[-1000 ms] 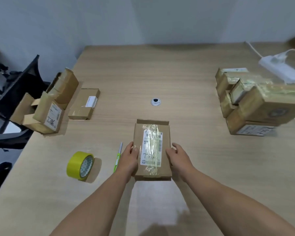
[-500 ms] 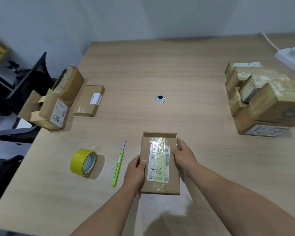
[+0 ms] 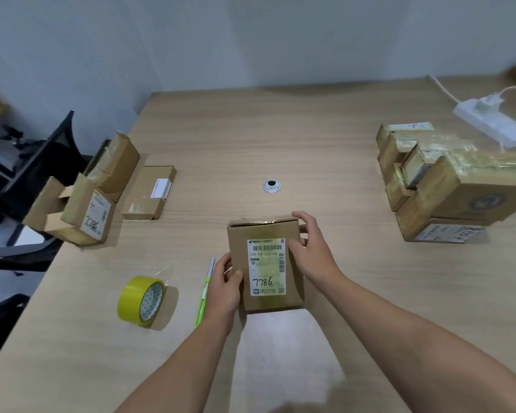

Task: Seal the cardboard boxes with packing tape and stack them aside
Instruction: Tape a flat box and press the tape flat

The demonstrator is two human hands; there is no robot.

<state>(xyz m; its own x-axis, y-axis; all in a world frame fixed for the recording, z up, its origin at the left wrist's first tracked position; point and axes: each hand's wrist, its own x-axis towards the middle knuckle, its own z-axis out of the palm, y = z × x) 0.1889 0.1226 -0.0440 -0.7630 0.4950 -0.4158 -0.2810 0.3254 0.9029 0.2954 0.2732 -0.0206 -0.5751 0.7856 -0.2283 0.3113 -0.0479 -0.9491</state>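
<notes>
Left hand (image 3: pixel 225 289): wrapped round the near left edge of the labelled box (image 3: pixel 294 293), thumb on the top face, fingers tucked round the side.
Right hand (image 3: pixel 312 248): curled over the far right corner, fingertips hooked at the end flap, palm against the side.
Box: mid-table right in front of the person, gripped between both hands, the 7786 label facing up.
What's changed: half a second back it lies flat with the hands just resting along its sides; now it looks tipped or lifted so the far end shows, and the right hand has slid up to that corner.
What that means: looks like the end flap is getting checked or squared up, so taping hasn't started on this one yet.
Tape roll (image 3: pixel 142 301): on its edge left of the box, untouched, green cutter (image 3: pixel 203 296) lying between them.
Piles: taped boxes (image 3: pixel 447 186) stacked far right, open ones (image 3: pixel 93 189) waiting far left.
</notes>
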